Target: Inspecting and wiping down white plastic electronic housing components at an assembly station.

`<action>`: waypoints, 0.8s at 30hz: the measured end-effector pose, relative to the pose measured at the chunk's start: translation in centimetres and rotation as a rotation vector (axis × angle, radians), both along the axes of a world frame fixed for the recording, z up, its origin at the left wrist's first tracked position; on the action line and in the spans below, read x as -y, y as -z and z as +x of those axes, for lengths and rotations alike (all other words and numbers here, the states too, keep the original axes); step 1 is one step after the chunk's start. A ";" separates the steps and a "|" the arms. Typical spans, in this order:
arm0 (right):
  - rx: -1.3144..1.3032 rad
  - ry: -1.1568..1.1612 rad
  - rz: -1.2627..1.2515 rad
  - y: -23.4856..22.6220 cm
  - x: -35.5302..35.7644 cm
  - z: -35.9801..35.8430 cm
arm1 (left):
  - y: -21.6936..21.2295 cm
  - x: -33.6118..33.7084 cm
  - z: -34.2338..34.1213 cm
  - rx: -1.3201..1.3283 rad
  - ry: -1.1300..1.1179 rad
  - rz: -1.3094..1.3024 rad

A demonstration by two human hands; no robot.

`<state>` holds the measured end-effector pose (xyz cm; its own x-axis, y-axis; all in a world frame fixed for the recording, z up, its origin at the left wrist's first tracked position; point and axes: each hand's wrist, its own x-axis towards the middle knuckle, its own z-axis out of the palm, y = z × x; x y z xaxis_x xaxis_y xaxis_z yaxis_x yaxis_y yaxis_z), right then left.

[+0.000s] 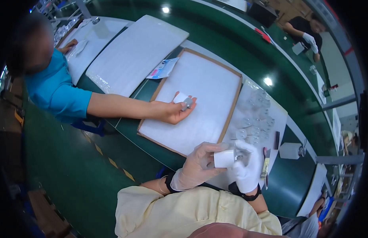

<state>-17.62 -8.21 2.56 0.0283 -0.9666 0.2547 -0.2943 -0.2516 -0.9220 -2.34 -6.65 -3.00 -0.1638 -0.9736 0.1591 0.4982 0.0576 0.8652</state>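
Observation:
My left hand (197,164), in a translucent glove, grips a small white cylindrical part (224,158) close to my chest. My right hand (247,168), in a white glove, touches the same part's right end, where a small clear piece shows. Both hands hover over the near edge of a white sheet (277,119) that carries several small clear glass pieces (251,127). A neighbour's bare hand (172,111) reaches in from the left onto a wood-framed white board (207,91) and pinches a small white and metal item (184,101).
A person in a blue shirt (53,89) sits at my left. A white foam sheet (134,53) and a small printed packet (163,68) lie beyond the board. A white bottle (290,150) lies at the right. Another gloved worker (306,31) sits across the green conveyor (231,43).

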 end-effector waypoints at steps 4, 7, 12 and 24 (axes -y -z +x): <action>-0.169 -0.150 0.119 -0.7 0.8 1.2 | -1.8 0.7 1.4 0.257 -0.097 -0.138; -0.102 -0.133 0.241 -0.2 0.8 0.1 | -3.5 1.9 3.7 0.438 -0.073 -0.222; -0.476 -0.419 -0.100 -0.7 1.0 -1.4 | -4.1 4.8 10.2 0.828 -0.504 -0.478; -1.058 -0.358 -0.141 2.0 -2.1 -7.0 | -6.0 15.3 14.1 1.233 0.275 -0.369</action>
<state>-24.61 -6.08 0.60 0.5649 -0.8240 0.0440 -0.8016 -0.5606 -0.2078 11.78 -21.97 3.04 -0.5767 -0.8169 0.0111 -0.5689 0.4113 0.7122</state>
